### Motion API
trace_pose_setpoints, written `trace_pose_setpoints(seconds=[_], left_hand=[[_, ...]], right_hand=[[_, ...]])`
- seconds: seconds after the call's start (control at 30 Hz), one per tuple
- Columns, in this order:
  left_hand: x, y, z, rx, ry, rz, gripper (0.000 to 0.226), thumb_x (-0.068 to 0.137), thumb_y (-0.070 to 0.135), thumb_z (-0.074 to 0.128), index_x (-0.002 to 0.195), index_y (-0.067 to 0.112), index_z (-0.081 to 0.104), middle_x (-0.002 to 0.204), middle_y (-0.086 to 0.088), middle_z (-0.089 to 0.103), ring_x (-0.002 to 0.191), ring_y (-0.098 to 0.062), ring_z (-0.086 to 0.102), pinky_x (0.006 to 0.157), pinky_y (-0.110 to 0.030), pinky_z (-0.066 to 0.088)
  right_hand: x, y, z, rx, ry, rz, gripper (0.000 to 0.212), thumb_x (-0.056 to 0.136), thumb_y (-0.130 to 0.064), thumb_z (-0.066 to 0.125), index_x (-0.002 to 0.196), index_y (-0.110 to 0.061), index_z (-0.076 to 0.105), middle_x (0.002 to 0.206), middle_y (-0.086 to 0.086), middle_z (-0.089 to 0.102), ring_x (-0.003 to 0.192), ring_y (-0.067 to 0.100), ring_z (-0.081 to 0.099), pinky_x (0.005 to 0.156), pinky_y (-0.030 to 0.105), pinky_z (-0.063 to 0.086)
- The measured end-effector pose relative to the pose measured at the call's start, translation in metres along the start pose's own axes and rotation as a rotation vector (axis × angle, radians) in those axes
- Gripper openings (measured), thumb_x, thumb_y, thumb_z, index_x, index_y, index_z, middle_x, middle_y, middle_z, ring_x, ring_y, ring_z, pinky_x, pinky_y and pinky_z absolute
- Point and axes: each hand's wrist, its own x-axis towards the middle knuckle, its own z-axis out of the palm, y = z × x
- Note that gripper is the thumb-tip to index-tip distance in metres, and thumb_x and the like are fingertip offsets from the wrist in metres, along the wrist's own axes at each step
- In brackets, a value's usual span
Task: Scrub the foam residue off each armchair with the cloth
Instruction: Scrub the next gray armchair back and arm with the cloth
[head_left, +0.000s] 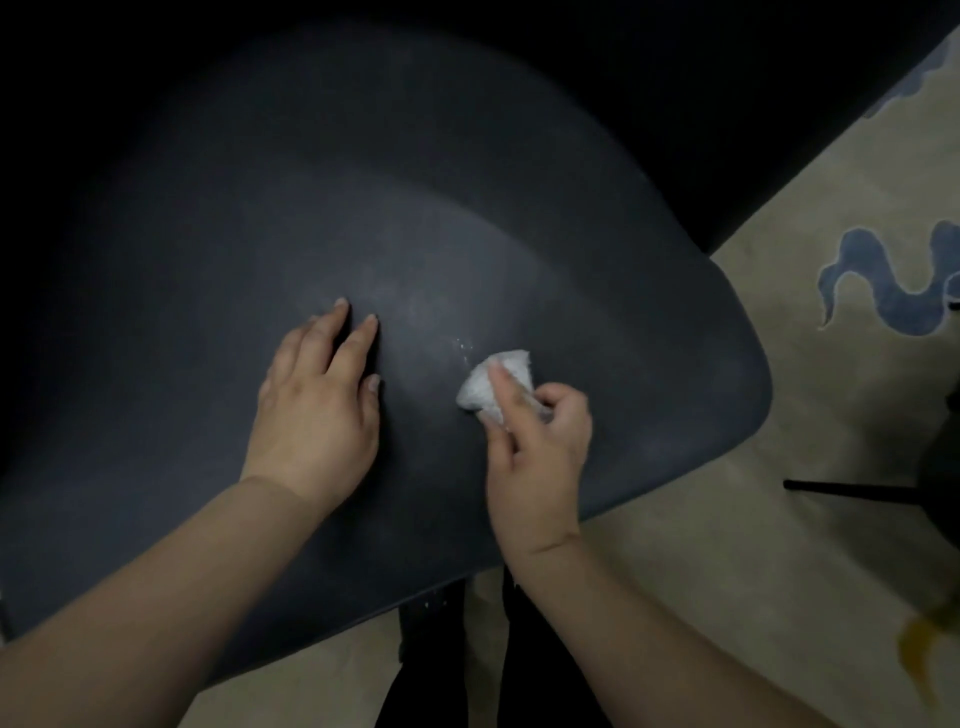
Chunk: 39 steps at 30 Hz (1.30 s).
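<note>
Right hand (537, 447) pinches the white cloth (493, 384) on the chair seat (208, 312) (dark one), left hand (317, 410) flat beside it.

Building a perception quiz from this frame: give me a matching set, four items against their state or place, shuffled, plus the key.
Column 1:
1. left hand
2. right hand
3. white cloth
4. white foam specks

Column 2:
A. bunched up, pressed on the dark seat
B. fingers curled round the cloth
C. scattered on the seat just beyond the cloth
D. flat on the seat, fingers straight

Pairs: 1-D, 2-B, 3-A, 4-C
</note>
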Motion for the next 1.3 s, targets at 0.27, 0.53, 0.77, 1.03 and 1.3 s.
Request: trace_pose_setpoints(seconds=[0.27,0.53,0.77,1.03,1.3], left_hand=[[-0.004,-0.011,-0.003,0.011,-0.009,0.031,0.050,0.095,0.022,0.049,0.144,0.017,0.041,0.154,-0.008,0.030,0.138,-0.031,0.023,0.111,-0.049,0.026],[-0.011,-0.013,-0.005,-0.025,-0.020,0.025,0.049,0.095,0.021,0.049,0.144,0.016,0.043,0.153,-0.008,0.031,0.138,-0.032,0.025,0.112,-0.049,0.027],[-0.013,-0.017,-0.004,-0.031,-0.033,0.037,0.049,0.096,0.022,0.048,0.144,0.016,0.041,0.154,-0.008,0.029,0.139,-0.030,0.024,0.114,-0.046,0.025],[-0.015,-0.016,-0.006,-0.054,-0.039,0.029,0.049,0.097,0.022,0.047,0.145,0.016,0.040,0.155,-0.006,0.027,0.142,-0.027,0.021,0.115,-0.043,0.023],[-0.016,-0.008,-0.001,-0.054,-0.006,-0.012,0.049,0.095,0.022,0.047,0.144,0.015,0.042,0.154,-0.008,0.029,0.141,-0.029,0.022,0.114,-0.046,0.022]], right_hand=[[0.041,0.011,-0.017,-0.048,0.223,0.252,0.045,0.086,-0.008,0.065,0.129,-0.023,0.059,0.106,0.013,0.042,0.096,0.035,0.047,0.092,0.041,0.042],[0.056,-0.020,0.006,0.059,-0.041,-0.075,0.043,0.082,-0.009,0.067,0.122,-0.025,0.065,0.102,0.008,0.042,0.094,0.030,0.046,0.091,0.044,0.043],[0.076,-0.013,0.001,-0.140,-0.306,-0.350,0.041,0.081,-0.017,0.069,0.118,-0.035,0.066,0.102,0.009,0.049,0.090,0.029,0.047,0.082,0.045,0.045],[0.045,0.020,-0.030,-0.176,-0.226,-0.326,0.037,0.084,-0.015,0.062,0.115,-0.032,0.068,0.100,0.009,0.048,0.088,0.028,0.044,0.078,0.048,0.046],[-0.017,0.020,-0.031,-0.142,-0.376,-0.449,0.028,0.087,-0.032,0.054,0.110,-0.036,0.070,0.096,0.004,0.053,0.087,0.022,0.047,0.075,0.037,0.046]])
